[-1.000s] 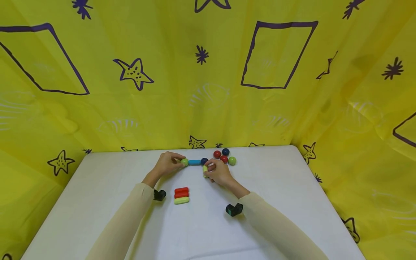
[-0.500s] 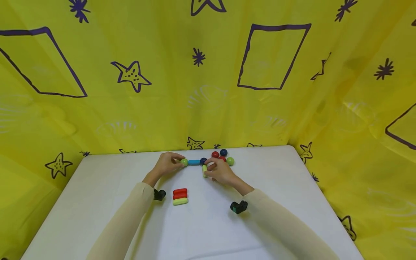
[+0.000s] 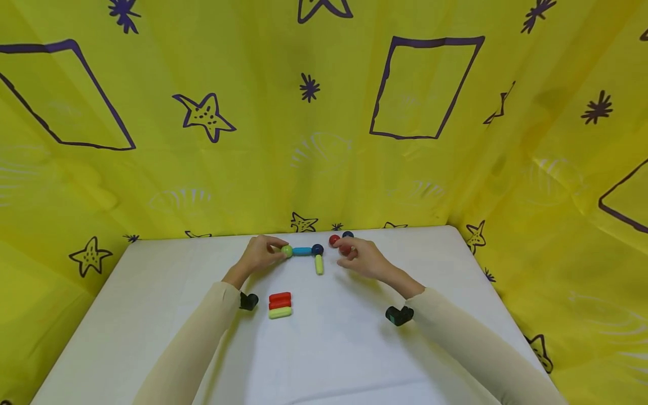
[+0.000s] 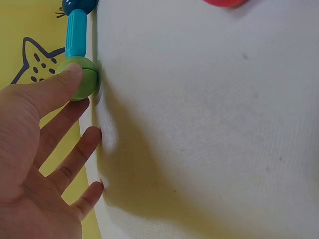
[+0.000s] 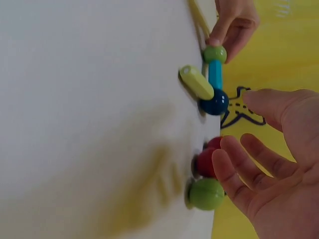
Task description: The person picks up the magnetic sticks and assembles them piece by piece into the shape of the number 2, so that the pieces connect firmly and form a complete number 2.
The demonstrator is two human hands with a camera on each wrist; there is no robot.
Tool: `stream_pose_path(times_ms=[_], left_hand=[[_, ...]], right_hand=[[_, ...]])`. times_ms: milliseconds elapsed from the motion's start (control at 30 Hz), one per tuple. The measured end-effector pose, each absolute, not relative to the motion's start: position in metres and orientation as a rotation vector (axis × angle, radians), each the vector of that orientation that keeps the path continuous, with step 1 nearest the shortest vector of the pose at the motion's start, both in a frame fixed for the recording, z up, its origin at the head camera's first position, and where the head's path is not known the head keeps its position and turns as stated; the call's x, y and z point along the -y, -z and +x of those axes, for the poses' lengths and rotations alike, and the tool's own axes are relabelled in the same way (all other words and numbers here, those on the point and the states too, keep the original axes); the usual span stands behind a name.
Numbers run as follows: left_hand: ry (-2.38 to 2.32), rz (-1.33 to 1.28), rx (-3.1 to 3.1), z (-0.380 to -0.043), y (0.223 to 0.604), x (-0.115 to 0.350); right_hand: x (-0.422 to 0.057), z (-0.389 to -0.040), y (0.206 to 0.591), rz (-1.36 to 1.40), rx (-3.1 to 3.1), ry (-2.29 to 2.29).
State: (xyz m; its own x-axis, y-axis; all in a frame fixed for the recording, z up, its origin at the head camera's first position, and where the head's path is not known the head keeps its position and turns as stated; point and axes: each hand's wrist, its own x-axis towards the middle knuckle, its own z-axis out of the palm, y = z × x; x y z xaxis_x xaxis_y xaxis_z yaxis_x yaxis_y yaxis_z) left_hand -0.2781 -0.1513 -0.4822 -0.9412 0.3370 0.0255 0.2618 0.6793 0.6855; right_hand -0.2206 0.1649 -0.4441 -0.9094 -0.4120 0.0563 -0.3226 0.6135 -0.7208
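My left hand (image 3: 260,254) pinches a green ball (image 4: 88,83) between thumb and a finger; its other fingers are spread. A blue rod (image 3: 302,251) joins that ball to a dark blue ball (image 3: 317,250). From the dark blue ball a yellow-green rod (image 3: 319,265) points toward the front, touching it at one end. My right hand (image 3: 368,260) is apart from the joined pieces, fingers loosely bent with nothing between them. Close by it lie two red balls (image 3: 334,240), another dark blue ball (image 3: 347,234) and a second green ball (image 5: 207,194), which the hand hides in the head view.
Two red rods (image 3: 280,296) and a yellow-green rod (image 3: 280,313) lie side by side on the white table (image 3: 344,349), nearer the front. A yellow patterned curtain (image 3: 253,169) rises behind the table and along its sides.
My right hand has let go of the yellow-green rod and moved right, toward the loose balls. That rod stays against the dark blue ball. The left hand keeps its pinch.
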Motion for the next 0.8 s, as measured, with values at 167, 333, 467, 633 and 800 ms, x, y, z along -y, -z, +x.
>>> stream_pose_path(times_ms=[167,333,467,633,800], left_hand=[[-1.115,0.48,-2.776,-0.28,0.483,0.152],[-1.125,0.48,-2.765,-0.281,0.484,0.153],[-1.126,0.458,-2.763,-0.281,0.484,0.153],[-1.138,0.446,-2.76,-0.279,0.482,0.152],[-1.143,0.44,-2.762,-0.278,0.481,0.151]], right_hand=[[-0.181,-0.226,0.446,-0.619,-2.753,1.158],[-0.194,-0.232,0.449,-0.604,-2.8,1.124],[-0.203,-0.238,0.453,-0.583,-2.831,1.101],[-0.21,-0.244,0.46,-0.518,-2.818,1.127],[-0.215,-0.248,0.466,-0.476,-2.752,1.17]])
